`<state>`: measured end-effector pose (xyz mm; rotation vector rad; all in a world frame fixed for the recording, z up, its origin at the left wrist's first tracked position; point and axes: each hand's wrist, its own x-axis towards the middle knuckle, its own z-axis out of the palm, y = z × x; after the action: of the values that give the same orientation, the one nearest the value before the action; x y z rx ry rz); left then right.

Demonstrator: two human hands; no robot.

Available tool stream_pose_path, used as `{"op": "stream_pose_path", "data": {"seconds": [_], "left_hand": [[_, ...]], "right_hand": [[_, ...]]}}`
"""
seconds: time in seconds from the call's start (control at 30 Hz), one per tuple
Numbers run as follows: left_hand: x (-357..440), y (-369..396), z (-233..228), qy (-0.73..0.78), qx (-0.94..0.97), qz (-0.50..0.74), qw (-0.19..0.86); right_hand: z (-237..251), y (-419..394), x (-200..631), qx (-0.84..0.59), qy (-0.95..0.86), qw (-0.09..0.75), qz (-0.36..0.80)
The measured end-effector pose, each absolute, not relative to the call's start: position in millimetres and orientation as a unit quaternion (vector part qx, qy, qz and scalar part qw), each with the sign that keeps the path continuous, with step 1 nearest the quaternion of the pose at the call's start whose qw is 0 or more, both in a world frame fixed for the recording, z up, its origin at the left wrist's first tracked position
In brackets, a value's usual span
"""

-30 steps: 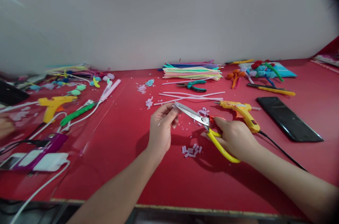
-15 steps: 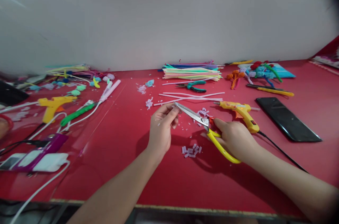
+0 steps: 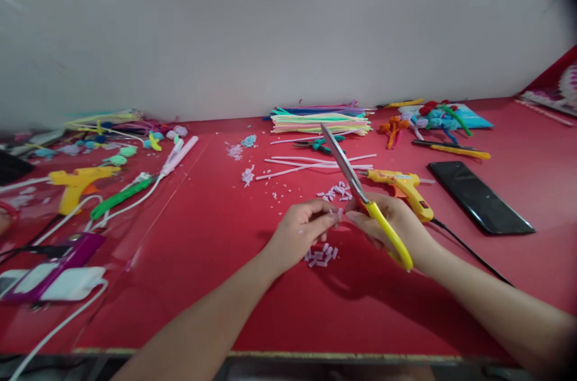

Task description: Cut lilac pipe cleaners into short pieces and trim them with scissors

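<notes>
Scissors [image 3: 356,188] had swung up since a sec ago: blades shut & pointing away toward the pipe-cleaner stack [image 3: 322,121], no longer angled at the left fingertips, so cutting looked paused w/ the hands brought together over the pile of cut pink bits [image 3: 321,255] on the red table [image 3: 225,285]. Right hand [image 3: 392,225] was wrapped around the yellow handles, fingers curled closed. Left hand [image 3: 304,231] pinched a small pink piece at its fingertips, nearly touching the right; glue gun [image 3: 401,185] lay just behind.

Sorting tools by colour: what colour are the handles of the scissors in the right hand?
Yellow: the scissors in the right hand, head view.
</notes>
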<state>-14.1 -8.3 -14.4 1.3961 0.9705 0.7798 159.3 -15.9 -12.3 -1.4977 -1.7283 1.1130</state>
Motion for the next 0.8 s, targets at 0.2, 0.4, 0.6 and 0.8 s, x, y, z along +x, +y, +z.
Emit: {"op": "stream_pose_path", "data": {"seconds": [0.2,0.4,0.6,0.8], "left_hand": [[-12,-10,-12,0.418,0.662,0.307,0.540],[-11,-12,-13,0.432,0.722,0.308,0.444],[-10,-13,-11,0.440,0.738,0.315,0.404],[-21,-3,-7,0.466,0.568,0.456,0.502]], "right_hand": [[-8,-19,158,-0.533,-0.633,0.303,0.472],[-19,-18,158,-0.516,-0.670,0.309,0.436],[-18,-18,157,-0.514,-0.685,0.295,0.425],[-17,-15,164,-0.555,-0.759,0.221,0.257]]}}
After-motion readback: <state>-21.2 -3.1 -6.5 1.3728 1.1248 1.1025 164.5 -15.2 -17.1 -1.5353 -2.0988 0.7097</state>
